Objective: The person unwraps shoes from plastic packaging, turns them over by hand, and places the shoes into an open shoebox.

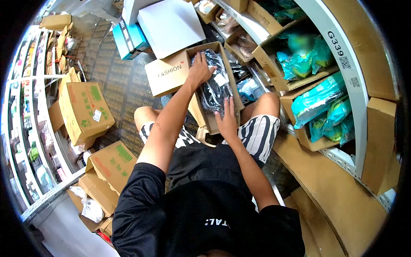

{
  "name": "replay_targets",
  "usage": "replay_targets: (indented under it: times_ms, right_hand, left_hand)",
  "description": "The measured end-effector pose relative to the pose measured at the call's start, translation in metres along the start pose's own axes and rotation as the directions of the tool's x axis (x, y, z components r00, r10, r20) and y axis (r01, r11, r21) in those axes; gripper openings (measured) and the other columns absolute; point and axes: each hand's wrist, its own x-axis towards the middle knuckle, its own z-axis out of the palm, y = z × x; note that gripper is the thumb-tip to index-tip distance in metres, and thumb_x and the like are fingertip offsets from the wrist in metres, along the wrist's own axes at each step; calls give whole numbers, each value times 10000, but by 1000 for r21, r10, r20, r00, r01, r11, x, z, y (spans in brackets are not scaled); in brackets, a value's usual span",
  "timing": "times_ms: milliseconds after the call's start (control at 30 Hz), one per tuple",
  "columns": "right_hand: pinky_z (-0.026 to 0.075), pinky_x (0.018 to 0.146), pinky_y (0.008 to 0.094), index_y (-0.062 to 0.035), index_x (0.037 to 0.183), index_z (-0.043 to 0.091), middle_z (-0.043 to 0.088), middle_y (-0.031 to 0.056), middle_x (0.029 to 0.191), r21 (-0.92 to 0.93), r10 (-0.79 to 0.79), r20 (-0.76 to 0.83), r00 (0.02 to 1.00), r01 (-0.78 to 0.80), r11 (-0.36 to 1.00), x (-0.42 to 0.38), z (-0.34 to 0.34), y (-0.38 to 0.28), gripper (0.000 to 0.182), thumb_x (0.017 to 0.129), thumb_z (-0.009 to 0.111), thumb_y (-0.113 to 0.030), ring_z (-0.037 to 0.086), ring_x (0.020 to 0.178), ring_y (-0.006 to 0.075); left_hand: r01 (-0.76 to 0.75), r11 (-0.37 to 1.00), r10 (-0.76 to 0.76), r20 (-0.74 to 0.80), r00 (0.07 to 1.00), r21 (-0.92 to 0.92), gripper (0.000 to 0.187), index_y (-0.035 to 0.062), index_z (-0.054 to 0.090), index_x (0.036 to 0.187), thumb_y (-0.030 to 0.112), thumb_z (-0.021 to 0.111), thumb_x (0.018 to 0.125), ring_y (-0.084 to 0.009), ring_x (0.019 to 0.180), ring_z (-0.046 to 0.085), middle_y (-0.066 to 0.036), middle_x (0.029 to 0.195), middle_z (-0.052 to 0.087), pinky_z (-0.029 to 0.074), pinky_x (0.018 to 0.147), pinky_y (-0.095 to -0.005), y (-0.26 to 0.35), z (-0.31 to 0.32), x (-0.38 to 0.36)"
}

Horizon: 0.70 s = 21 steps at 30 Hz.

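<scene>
A long open cardboard box (234, 88) lies between my knees, its lid marked "FASHION" (169, 73) folded out to the left. Inside are black items in clear plastic bags (216, 92); their exact kind is hard to make out. My left hand (200, 70) rests on the bagged items near the far end, fingers spread apart. Over the near end lies my right hand (227, 120), with its fingers stretched out on the plastic. Neither hand is closed around anything.
Shelving on the right holds cardboard boxes with teal plastic-wrapped packages (319, 107). Ahead are a white box (171, 28) and a blue box (129, 39). Brown cartons (83, 112) stand on the left, beside shelves of small goods (34, 120). Flat cardboard (329, 188) lies at right.
</scene>
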Motion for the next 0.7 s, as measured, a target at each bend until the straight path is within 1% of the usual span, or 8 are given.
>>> replay_targets:
  times_ms: [167,233,300,367,500,533,633,700]
  right_hand:
    - [320,1089,416,-10,1442,305,240,201,1525,40,-4,-59,998,7,999,2,10,11,650,897,621,-172,344,1356,375]
    - [293,1103,431,-9,1471,230,282,231,1500,627,267,-2,964,-207,751,1,16,18,668,930,583,-180,366,1337,402]
    - [294,1095,403,13,1429,324,393,217,1438,704,326,-53,944,-196,682,-2,23,30,542,979,504,-231,387,1329,356]
    - [276,1107,346,85,1340,425,456,183,1391,443,372,89,924,-371,816,-5,31,55,471,1011,415,-252,386,1337,282]
    - [331,1042,373,58,1250,522,510,248,1292,339,351,74,933,-355,871,-1,52,66,410,992,391,-234,460,1232,364]
    - [376,959,426,54,1151,558,522,261,1184,167,229,-28,973,-221,961,1,54,72,342,968,418,-200,493,1105,411]
    - [393,867,483,31,1048,569,512,227,1057,-171,178,-124,976,-197,965,2,60,69,243,929,478,-161,492,1000,419]
    - [396,871,496,14,1098,558,498,226,1074,-247,83,-151,985,-119,962,4,57,65,248,924,496,-150,487,1019,416]
  left_hand:
    - [68,987,-64,30,997,-147,972,-117,185,1438,508,633,843,-461,1376,264,-362,1476,209,254,1144,-433,3,-6,8]
    - [77,979,-77,5,997,-190,961,-105,199,1438,496,647,836,-459,1377,262,-356,1472,222,250,1145,-432,3,-5,9]
    - [80,969,-85,-14,996,-232,951,-92,212,1438,483,660,828,-458,1377,260,-350,1468,234,246,1147,-431,1,-1,8]
    - [30,958,-64,-110,992,-285,915,-79,240,1429,442,680,818,-455,1375,261,-337,1459,261,248,1144,-440,-2,4,10]
    - [-29,999,34,-287,957,21,818,-48,316,1412,357,688,806,-432,1377,276,-298,1469,290,241,1121,-528,19,-8,-18]
    - [-61,998,65,-316,946,24,791,-40,338,1407,337,687,806,-422,1379,280,-287,1470,300,228,1118,-549,21,-8,-24]
    - [-93,994,103,-284,953,49,825,-51,325,1411,361,697,801,-416,1356,318,-290,1469,298,273,1097,-541,28,-10,-47]
    - [-87,994,102,-243,965,70,836,-75,313,1411,383,686,820,-417,1352,321,-292,1474,286,289,1088,-537,33,-13,-63]
